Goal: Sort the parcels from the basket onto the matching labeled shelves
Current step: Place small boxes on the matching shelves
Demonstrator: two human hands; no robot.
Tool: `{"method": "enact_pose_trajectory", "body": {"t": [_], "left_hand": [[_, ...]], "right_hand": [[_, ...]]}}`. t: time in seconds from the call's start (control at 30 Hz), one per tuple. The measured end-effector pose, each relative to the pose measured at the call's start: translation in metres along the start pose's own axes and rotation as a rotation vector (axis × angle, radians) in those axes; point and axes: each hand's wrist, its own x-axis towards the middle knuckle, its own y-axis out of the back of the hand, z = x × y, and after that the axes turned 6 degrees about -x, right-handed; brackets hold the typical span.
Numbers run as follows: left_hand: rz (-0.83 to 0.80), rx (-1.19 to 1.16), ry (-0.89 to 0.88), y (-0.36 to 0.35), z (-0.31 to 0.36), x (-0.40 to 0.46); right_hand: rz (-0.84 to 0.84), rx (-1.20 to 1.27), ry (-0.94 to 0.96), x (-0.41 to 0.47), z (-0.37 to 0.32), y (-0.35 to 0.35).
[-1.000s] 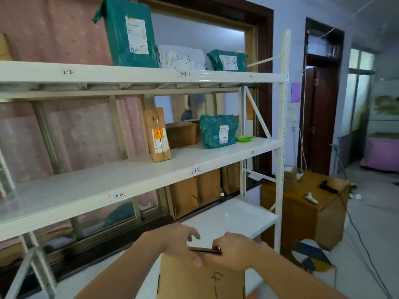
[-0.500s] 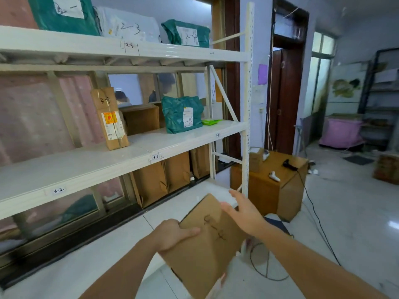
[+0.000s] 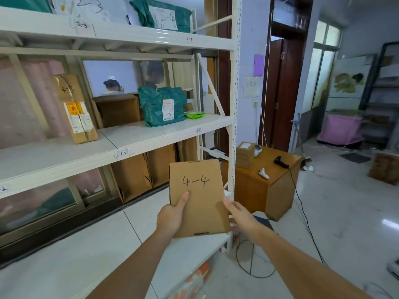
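Note:
A flat brown cardboard parcel (image 3: 198, 190) marked "4-4" is held upright in front of me, above the right end of the lowest white shelf (image 3: 92, 244). My left hand (image 3: 171, 214) grips its lower left corner, thumb on the front face. My right hand (image 3: 239, 214) holds its right edge, with the fingers behind the parcel. The middle shelf (image 3: 151, 134) carries a tall brown box (image 3: 75, 108) and a green bag (image 3: 162, 106) marked "-4". On the top shelf (image 3: 129, 37) sit a white bag "2-3" (image 3: 90, 7) and a green bag "2-4" (image 3: 162, 16).
A white rack upright (image 3: 234, 104) stands just behind the parcel. To the right, a wooden cabinet (image 3: 259, 186) bears a small box, a white controller and a black scanner whose cable trails over the floor. A dark doorway and a pink-covered cart lie further right.
The parcel turned from tilted and low to upright with its "4-4" writing facing me, and rose. My view swung right along the rack.

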Motion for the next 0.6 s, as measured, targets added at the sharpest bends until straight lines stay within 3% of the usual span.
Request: {"method": "enact_pose_trajectory", "body": {"t": [0.23,0.37,0.6], "left_hand": [[0.039,-0.078,-0.043,-0.042,0.008,0.034],[-0.015,-0.071,-0.058,-0.058,0.010,0.068],[-0.086,-0.004,-0.098,-0.076,0.029,0.155]], "right_hand": [[0.183,0.075,0.042,0.046,-0.014,0.000],[0.221,-0.056,0.154,0.082,-0.014,0.015],[0.214,-0.183,0.186,0.163,-0.034,0.046]]}}
